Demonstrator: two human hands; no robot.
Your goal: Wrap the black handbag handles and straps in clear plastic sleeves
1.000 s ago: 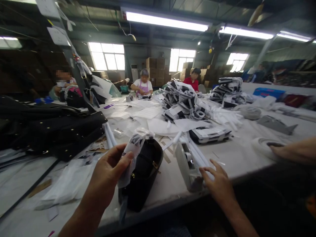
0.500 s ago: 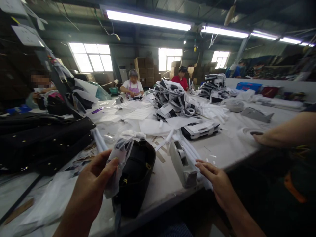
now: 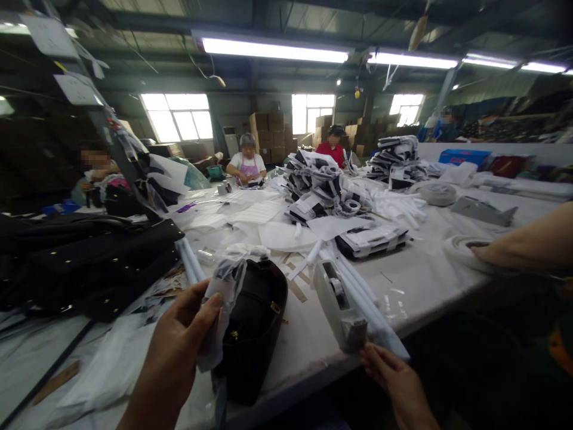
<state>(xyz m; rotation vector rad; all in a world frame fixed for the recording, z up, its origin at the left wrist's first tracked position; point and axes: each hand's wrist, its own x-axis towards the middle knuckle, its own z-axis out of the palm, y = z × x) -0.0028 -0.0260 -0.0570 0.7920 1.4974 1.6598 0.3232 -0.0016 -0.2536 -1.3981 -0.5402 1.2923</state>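
My left hand point(image 3: 192, 328) is closed around a strap-like piece wrapped in translucent white film point(image 3: 222, 307). That wrapped piece lies against the left side of a black handbag point(image 3: 257, 322) with gold-coloured fittings, standing near the table's front edge. To the right of the bag is a grey tape dispenser point(image 3: 336, 304). My right hand point(image 3: 389, 373) is at the dispenser's near end, thumb and fingers pinched together. Whether a tape end is between those fingertips, I cannot make out.
White foam rolls point(image 3: 358, 286) lie behind the dispenser. A heap of wrapped black pieces point(image 3: 313, 179) stands mid-table. At left are black bags point(image 3: 89, 263). Another person's arm point(image 3: 532, 239) reaches a white roll point(image 3: 461, 251) at right. Other people sit across the table.
My right hand has moved down and toward the dispenser's near end, its fingers going from outstretched to pinched. My left hand keeps its grip on the wrapped strap-like piece. The view has shifted slightly.
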